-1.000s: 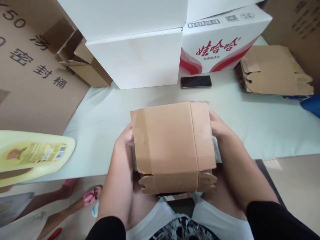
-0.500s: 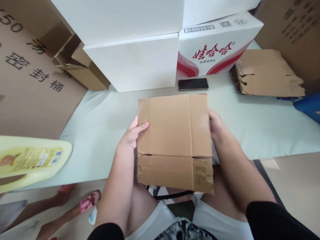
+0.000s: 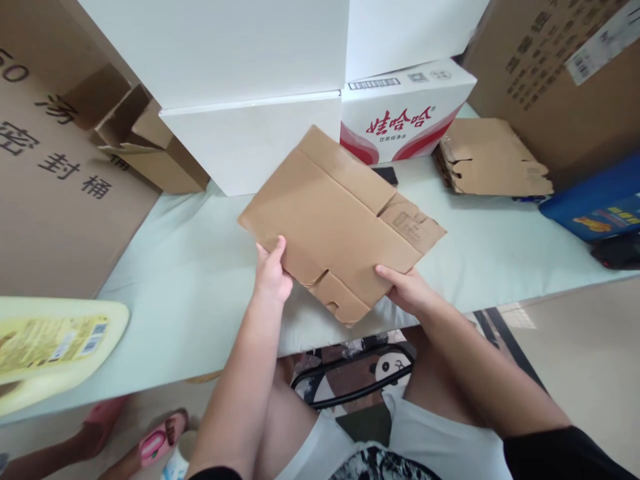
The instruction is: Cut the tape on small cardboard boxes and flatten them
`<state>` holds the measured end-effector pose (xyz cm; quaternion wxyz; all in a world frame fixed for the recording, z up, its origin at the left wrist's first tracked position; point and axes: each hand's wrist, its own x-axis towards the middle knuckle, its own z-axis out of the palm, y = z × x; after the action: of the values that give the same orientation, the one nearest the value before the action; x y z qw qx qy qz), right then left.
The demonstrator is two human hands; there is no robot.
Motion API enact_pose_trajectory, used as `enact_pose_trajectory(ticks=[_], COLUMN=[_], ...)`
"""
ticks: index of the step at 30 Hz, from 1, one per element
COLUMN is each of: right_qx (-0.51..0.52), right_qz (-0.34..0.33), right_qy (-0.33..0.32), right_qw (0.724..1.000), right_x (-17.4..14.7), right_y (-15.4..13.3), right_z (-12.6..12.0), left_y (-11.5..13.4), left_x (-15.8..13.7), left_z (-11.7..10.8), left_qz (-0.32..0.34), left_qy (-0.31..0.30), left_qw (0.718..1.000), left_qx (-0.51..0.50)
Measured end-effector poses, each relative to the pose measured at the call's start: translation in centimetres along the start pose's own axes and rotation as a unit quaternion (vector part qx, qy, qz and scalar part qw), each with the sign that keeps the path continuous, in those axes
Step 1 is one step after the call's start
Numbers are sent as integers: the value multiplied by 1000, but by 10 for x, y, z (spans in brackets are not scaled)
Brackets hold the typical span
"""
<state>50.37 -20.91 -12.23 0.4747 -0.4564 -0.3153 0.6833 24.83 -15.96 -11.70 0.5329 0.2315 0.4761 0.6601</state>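
A flattened brown cardboard box (image 3: 325,213) is held tilted above the pale green tabletop, its slotted flaps pointing right and toward me. My left hand (image 3: 273,272) grips its left lower edge, thumb on top and the other fingers mostly underneath. On the near right edge, my right hand (image 3: 407,288) pinches the cardboard with the thumb on top. A dark phone (image 3: 385,176) lies behind the box, partly covered by it.
White cartons (image 3: 255,143) and a red-lettered white carton (image 3: 405,117) stand at the back. Folded cardboard (image 3: 495,159) lies right, near a blue container (image 3: 595,200). A yellow jug (image 3: 60,347) is at left, by a large brown carton (image 3: 55,220). Another person's feet (image 3: 160,440) show below.
The flattened box has turned counterclockwise and moved away from my lap over the table, now partly covering the phone. My right hand has shifted to its near edge. The view has shifted right.
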Motion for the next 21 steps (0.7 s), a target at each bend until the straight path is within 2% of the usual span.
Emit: enact_pose_trajectory(ticks=[3, 6, 9, 11, 14, 15, 17, 19, 21], right_qx=[-17, -81, -96, -99, -130, -133, -141, -132, -142], right_qz=[-52, -145, -239, -272, -288, -288, -281, -246, -227], right_qy=[122, 236, 392, 466, 486, 482, 458, 428, 415], right_qw=[991, 957, 883, 836, 815, 817, 832, 859, 870], right_x=[-18, -33, -35, -26, 6, 21, 53, 86, 115], right_y=[4, -18, -56, -83, -118, -128, -146, -161, -173], right_z=[-31, -81, -125, -146, -169, -175, -186, -195, -203], left_y=[1, 6, 10, 11, 9, 8, 7, 6, 5], left_x=[-12, -15, -12, -11, -10, -10, -9, -8, -7], left_z=[12, 14, 11, 10, 10, 11, 12, 13, 13], left_qz=[-102, -164, -166, -161, -159, -159, -161, -162, -163], left_qy=[-54, -70, -78, -84, -86, -85, -83, -83, -84], left_qw=[993, 980, 976, 975, 974, 973, 973, 972, 972], left_qx=[35, 88, 119, 129, 139, 141, 145, 147, 149])
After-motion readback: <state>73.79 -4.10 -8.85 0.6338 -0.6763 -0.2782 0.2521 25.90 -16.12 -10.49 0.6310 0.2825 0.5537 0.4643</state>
